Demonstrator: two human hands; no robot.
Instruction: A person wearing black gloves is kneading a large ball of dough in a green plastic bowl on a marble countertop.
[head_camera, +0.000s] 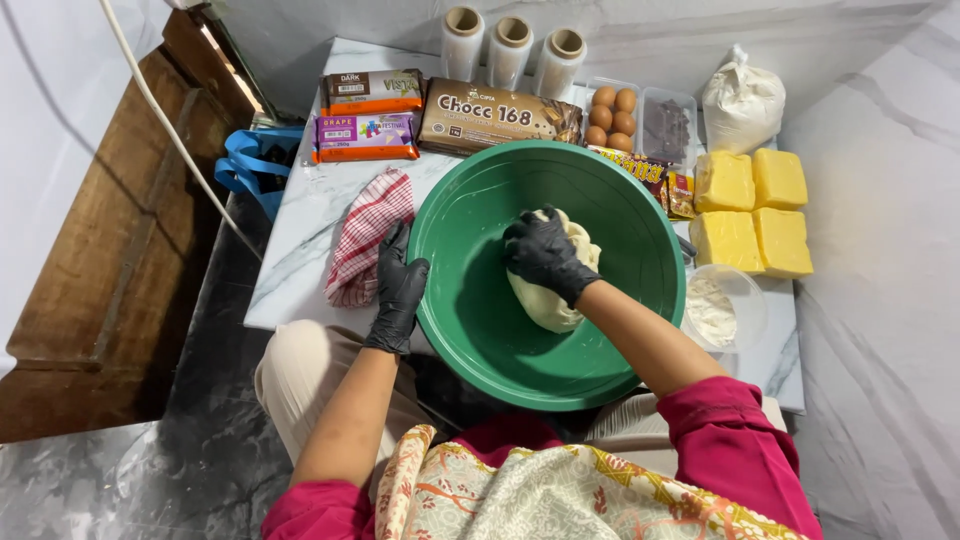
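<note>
A large green bowl (470, 310) rests on a low marble-topped table (300, 240). Inside it lies a lump of pale yellow dough (545, 305). My right hand (543, 255), in a black glove, presses down on top of the dough with fingers curled over it. My left hand (398, 288), also black-gloved, grips the bowl's left rim from outside, steadying it.
A red checked cloth (368, 235) lies left of the bowl. Behind are chocolate blocks (495, 115), three film rolls (510, 48), eggs (612, 115), a white bag (742, 105). Yellow butter blocks (752, 210) and a small tub of white powder (722, 305) sit right.
</note>
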